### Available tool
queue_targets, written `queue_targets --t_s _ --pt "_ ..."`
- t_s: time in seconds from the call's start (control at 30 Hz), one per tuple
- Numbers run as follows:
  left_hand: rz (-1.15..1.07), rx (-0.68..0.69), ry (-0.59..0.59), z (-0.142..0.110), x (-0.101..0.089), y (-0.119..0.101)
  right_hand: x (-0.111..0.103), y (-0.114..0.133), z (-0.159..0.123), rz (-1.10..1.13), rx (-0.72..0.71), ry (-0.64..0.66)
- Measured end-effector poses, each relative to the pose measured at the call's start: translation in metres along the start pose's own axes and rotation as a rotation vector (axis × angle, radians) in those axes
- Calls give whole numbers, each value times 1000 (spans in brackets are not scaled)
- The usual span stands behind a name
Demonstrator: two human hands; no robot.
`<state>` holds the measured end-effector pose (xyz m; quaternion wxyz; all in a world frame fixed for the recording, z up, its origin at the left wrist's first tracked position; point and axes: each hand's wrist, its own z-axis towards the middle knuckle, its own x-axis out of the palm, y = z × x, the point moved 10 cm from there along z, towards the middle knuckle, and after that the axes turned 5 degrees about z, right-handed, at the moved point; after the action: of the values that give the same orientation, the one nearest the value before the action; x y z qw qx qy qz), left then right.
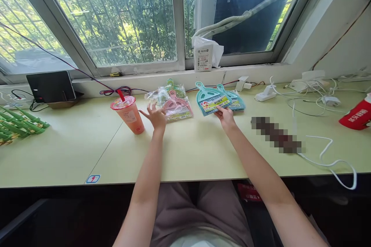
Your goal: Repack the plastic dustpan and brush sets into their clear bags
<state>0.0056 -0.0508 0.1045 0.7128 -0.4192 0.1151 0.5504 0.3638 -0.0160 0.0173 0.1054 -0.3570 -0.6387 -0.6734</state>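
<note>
My right hand (226, 119) grips the lower edge of a teal mini dustpan-and-brush set (211, 99) with a yellow printed label. Just right of it lie more blue-teal dustpan sets (235, 100), partly covered by the held one. My left hand (156, 117) is spread with fingers apart and seems to hold nothing. It hovers beside a pink dustpan set (177, 106) in clear wrapping, with a green one (171, 84) behind. Left of that hand stands a cup of orange-pink drink (129, 115) with a red straw.
A tablet (51, 87) on a stand and green bamboo-like sticks (21, 125) are at the left. To the right are a blurred-out object (276, 135), white cables (329, 162), a power adapter (265, 93) and a red packet (358, 115). A small box (203, 58) sits on the windowsill.
</note>
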Motion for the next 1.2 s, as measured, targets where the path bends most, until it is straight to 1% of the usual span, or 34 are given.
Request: queue_targets --t_s 0.03,0.07,0.1,0.13,0.17,0.23,0.3,0.37,0.43,0.47,0.57,0.67,0.77,0.87,0.93,1.0,1.07,1.13,1.2 --pt "20 -83 -3 4 1 17 0 0 0 -4 1 3" --pt "31 -149 -22 6 1 30 1 0 1 -16 5 9" --pt "36 -190 -48 8 1 36 2 -1 1 -35 10 21" --pt "35 -203 -74 8 1 37 5 -3 0 -59 18 40" --pt "32 -184 -86 8 3 31 9 -5 0 -88 29 65" --pt "24 -101 -57 5 15 9 17 -10 -3 -159 60 123" --pt "15 -35 31 -3 34 -12 26 -17 -8 -243 113 181" --pt "-5 -20 114 -11 50 -22 33 -26 -15 -332 188 247" --pt "-27 -45 152 -15 59 -20 38 -37 -23 -405 271 321" --pt "-31 -59 154 -15 61 -17 40 -42 -27 -430 309 358" --pt "2 -67 116 -11 55 -8 44 -54 -35 -466 400 455" --pt "72 -66 81 -6 48 0 47 -61 -39 -475 436 515" --pt "121 -60 123 -5 50 4 46 -63 -36 -465 431 511" --pt "133 -36 160 -6 52 2 42 -60 -31 -468 399 446" --pt "108 -35 134 -5 48 0 38 -52 -26 -445 328 372" --pt "68 -33 105 -4 42 -5 36 -39 -21 -377 213 289" --pt "38 -28 93 -4 38 -11 36 -28 -21 -306 115 238" --pt "20 -18 83 -5 35 -18 40 -25 -23 -274 82 252" --pt "1 2 64 -6 32 -24 48 -30 -28 -286 111 320"
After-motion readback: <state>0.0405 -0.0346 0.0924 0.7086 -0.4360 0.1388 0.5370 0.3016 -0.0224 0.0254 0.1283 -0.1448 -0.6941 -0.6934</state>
